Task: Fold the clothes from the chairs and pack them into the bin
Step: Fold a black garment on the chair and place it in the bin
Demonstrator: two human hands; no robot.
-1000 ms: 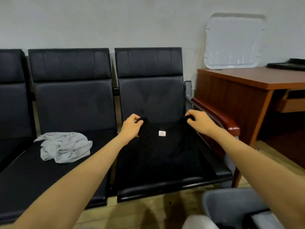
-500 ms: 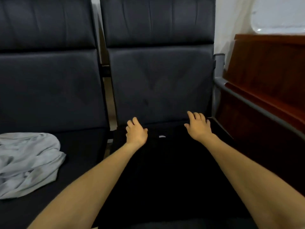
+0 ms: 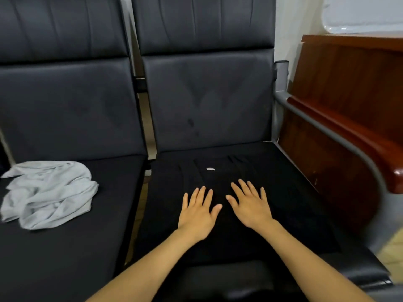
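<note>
The left hand (image 3: 197, 216) and right hand (image 3: 250, 207) press flat on the black shirt (image 3: 285, 205), grips spread wide.

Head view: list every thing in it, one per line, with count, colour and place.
chairs: two, black, side by side
shirt: one, black with a white label, flat on right seat
garment: one, light grey, crumpled on left seat
armrest: one, red-brown wood on grey metal, right of shirt
desk: one, red-brown, far right
tray: one, white, top right, cut off
left grip: one, bare, flat on shirt
right grip: one, bare, flat on shirt
</note>
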